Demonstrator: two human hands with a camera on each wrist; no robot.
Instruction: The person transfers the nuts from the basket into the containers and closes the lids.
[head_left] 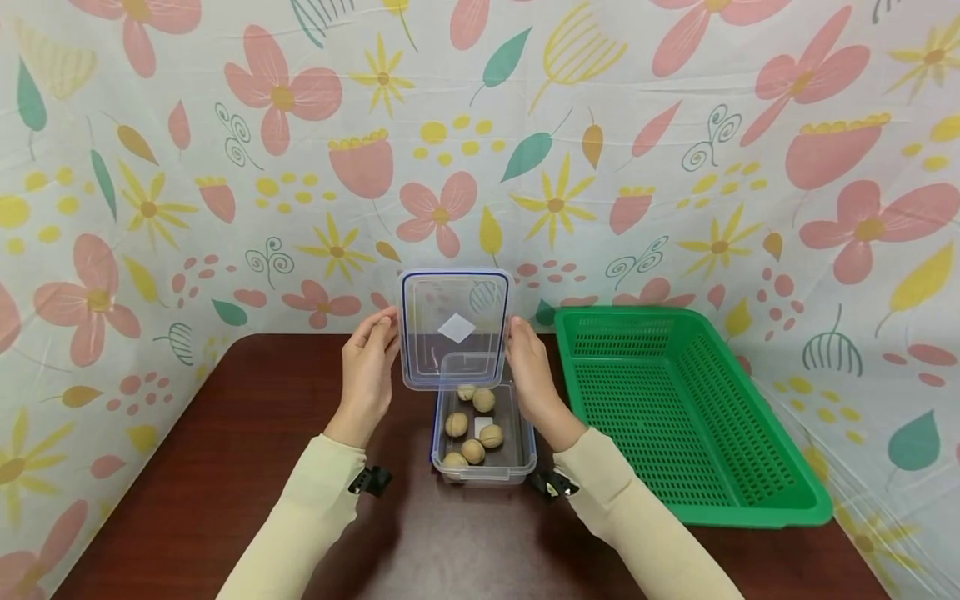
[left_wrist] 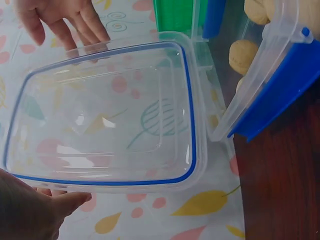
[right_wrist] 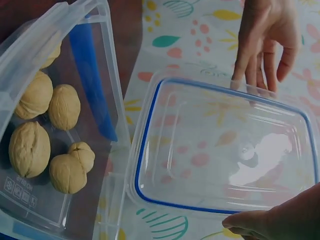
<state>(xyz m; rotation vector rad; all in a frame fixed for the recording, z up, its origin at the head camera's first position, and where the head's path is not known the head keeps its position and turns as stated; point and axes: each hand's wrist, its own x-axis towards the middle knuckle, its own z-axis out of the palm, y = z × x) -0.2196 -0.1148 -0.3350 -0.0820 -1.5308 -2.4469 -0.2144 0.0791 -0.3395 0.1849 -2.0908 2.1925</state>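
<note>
A clear plastic lid [head_left: 455, 329] with a blue seal stands upright over the far end of a clear food container [head_left: 486, 473]. My left hand [head_left: 367, 367] holds the lid by its left edge, with the fingers reaching behind. At the opposite edge my right hand [head_left: 536, 375] holds it too, the thumb nearest me. Several walnuts [right_wrist: 30, 149] lie on the container floor, seen closely in the right wrist view. A blue side flap [left_wrist: 277, 95] hangs along the container's wall in the left wrist view. The lid partly covers the container's far end in the head view.
A green slotted plastic basket [head_left: 787, 467] sits on the dark red-brown table [head_left: 247, 433], right of the container. Close behind the table hangs a flower-printed sheet [head_left: 442, 108]. Black straps with small devices [head_left: 371, 481] are worn at both wrists.
</note>
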